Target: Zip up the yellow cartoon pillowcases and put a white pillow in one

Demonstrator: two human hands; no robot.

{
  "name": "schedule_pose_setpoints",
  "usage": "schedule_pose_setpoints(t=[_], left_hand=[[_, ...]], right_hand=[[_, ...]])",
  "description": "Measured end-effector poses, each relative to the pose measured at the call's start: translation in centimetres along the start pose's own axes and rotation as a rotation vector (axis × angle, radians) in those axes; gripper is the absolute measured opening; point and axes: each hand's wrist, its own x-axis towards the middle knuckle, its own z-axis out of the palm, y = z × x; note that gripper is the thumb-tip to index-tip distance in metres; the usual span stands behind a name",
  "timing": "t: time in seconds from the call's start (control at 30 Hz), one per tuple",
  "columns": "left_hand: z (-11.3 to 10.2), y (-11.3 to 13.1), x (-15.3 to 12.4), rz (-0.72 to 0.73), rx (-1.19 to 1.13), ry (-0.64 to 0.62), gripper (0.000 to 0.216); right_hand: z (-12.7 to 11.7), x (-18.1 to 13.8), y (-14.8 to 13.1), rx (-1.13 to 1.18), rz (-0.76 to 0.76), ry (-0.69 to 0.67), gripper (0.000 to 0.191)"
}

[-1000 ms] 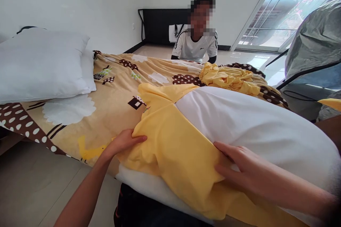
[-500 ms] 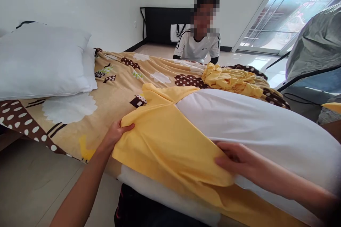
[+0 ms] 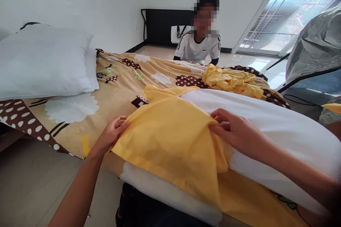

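Observation:
A long white pillow (image 3: 269,131) lies across the near edge of the bed, its left end inside a yellow pillowcase (image 3: 170,142). My left hand (image 3: 113,135) is closed on the pillowcase's left edge, thumb on top. My right hand (image 3: 234,133) pinches the yellow cloth where it meets the bare white pillow and lifts it into a ridge. More white stuffing (image 3: 165,189) shows under the case's near edge.
A cartoon-print blanket (image 3: 119,81) covers the bed. A second white pillow (image 3: 45,62) rests at the left. A crumpled yellow cloth (image 3: 231,79) lies at the far side, with a person in a white shirt (image 3: 198,48) sitting behind it. A grey covered object (image 3: 314,46) stands right.
My right hand has gone from lying flat on the case to pinching its edge, farther up the pillow. My left hand has pulled the left edge up and outward.

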Motion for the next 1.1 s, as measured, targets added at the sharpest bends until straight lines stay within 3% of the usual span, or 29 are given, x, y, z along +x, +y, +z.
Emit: schedule_pose_setpoints(t=[0.07,0.13,0.23,0.33,0.5,0.53,0.57,0.67,0.73,0.83,1.0,1.1], left_hand=[[-1.6,-0.6,-0.7,0.022,0.131,0.074,0.057],[-3.2,-1.1,-1.3,0.029,0.312,0.147,0.058],[-4.8,-1.6,-2.5,0.014,0.465,0.21,0.053],[-5.3,-2.6,-4.3,0.021,0.378,0.284,0.051],[-2.9,-6.2,-8.8,0.273,-0.097,0.73,0.031],[-1.8,-7.0,-9.7,0.249,-0.132,0.71,0.03],[-0.7,-7.7,-10.4,0.175,-0.123,0.607,0.032],[3.2,-8.9,-11.3,-0.115,-0.002,0.148,0.049],[5.5,-9.0,-10.7,-0.17,0.012,0.048,0.06],[7.6,-8.4,-9.2,-0.113,-0.017,0.125,0.052],[9.1,-7.5,-8.3,0.164,0.016,0.403,0.046],[10.2,-7.2,-8.5,0.254,-0.01,0.375,0.045]], right_hand=[[1.1,0.6,-1.7,-0.162,-0.195,0.139,0.025],[2.5,0.8,-4.3,-0.281,-0.489,0.189,0.019],[4.9,1.5,-8.3,-0.414,-0.908,-0.012,0.018],[7.7,3.2,-11.0,-0.529,-1.113,-0.206,0.024],[13.3,6.2,-11.2,-0.593,-1.02,-0.235,0.024],[14.2,6.6,-10.9,-0.595,-0.996,-0.248,0.024],[14.9,6.8,-10.7,-0.593,-0.981,-0.263,0.024],[15.7,7.0,-10.3,-0.576,-0.955,-0.302,0.022],[15.3,6.8,-10.4,-0.572,-0.954,-0.32,0.021],[14.3,6.4,-10.8,-0.563,-0.983,-0.304,0.02],[12.9,6.2,-11.0,-0.526,-0.905,-0.198,0.018],[12.6,6.4,-11.3,-0.442,-0.828,-0.159,0.014]])
